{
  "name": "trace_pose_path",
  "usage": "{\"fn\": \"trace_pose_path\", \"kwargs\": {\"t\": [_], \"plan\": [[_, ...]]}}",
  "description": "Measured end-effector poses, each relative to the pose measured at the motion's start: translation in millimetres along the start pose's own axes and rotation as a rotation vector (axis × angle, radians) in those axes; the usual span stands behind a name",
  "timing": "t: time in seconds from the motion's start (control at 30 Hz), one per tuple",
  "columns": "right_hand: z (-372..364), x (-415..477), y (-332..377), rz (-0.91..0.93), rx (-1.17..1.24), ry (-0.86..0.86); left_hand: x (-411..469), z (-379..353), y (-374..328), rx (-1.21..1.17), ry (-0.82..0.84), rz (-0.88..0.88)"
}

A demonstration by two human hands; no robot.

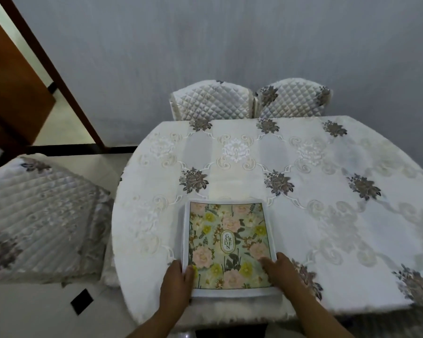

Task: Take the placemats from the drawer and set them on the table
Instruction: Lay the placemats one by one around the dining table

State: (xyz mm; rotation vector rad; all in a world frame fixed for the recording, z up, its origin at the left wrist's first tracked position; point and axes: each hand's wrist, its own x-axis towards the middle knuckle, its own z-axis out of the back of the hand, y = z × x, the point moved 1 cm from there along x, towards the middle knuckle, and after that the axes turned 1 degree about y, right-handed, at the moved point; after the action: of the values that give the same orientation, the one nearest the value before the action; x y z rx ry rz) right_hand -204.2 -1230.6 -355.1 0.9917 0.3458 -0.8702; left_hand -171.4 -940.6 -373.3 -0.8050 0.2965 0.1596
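Observation:
A stack of placemats (pixel 227 242) lies at the near edge of the table (pixel 303 167). The top one has a white border, pink and yellow flowers and a small oval label reading GARDEN. My left hand (pixel 177 280) grips the stack's near left corner, thumb on top. My right hand (pixel 282 270) holds the near right edge, fingers lying flat on the floral print. The table wears a white embroidered cloth with grey flower patches. No drawer is in view.
Two chairs with quilted white covers (pixel 213 100) (pixel 293 98) stand at the table's far side against a grey wall. A third covered chair (pixel 42 215) stands to the left. A brown door (pixel 12 89) is open at the far left.

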Motion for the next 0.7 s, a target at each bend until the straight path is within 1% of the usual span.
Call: {"fn": "trace_pose_path", "kwargs": {"t": [0.17, 0.3, 0.37, 0.47, 0.6, 0.7], "plan": [[2, 8, -6, -0.009, -0.078, -0.023, 11, 2, 15, 0.083, 0.070, 0.001], [7, 14, 0, 0.087, -0.166, -0.155, 33, 7, 7, 0.124, 0.058, 0.010], [6, 21, 2, 0.113, -0.180, -0.183, 44, 7, 2, 0.108, 0.063, 0.009], [5, 27, 4, 0.113, -0.213, -0.169, 54, 7, -10, 0.068, 0.067, 0.005], [5, 32, 4, 0.087, -0.180, -0.203, 57, 10, -23, -0.010, 0.054, 0.046], [4, 33, 6, 0.107, -0.171, -0.210, 55, 11, -25, -0.009, 0.042, 0.050]]}}
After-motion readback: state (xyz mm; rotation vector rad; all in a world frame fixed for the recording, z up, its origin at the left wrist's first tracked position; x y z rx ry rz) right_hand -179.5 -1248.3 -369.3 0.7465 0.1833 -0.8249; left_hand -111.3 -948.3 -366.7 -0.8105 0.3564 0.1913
